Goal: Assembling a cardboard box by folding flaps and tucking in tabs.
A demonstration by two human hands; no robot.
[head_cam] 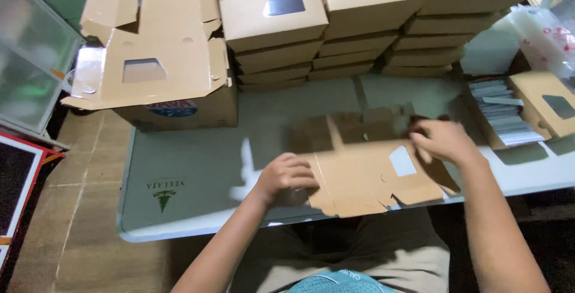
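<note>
flat cardboard blank [365, 176] lay on the counter [197, 173] between both hands, long axis running from one hand to the other | left hand [286, 177] curled, pressing its near-left edge; right hand [443, 140] pinched a flap at its far-right corner | both equally near

Folded boxes [359, 23] stacked behind flat blank [365, 173] on table [197, 167].
</note>
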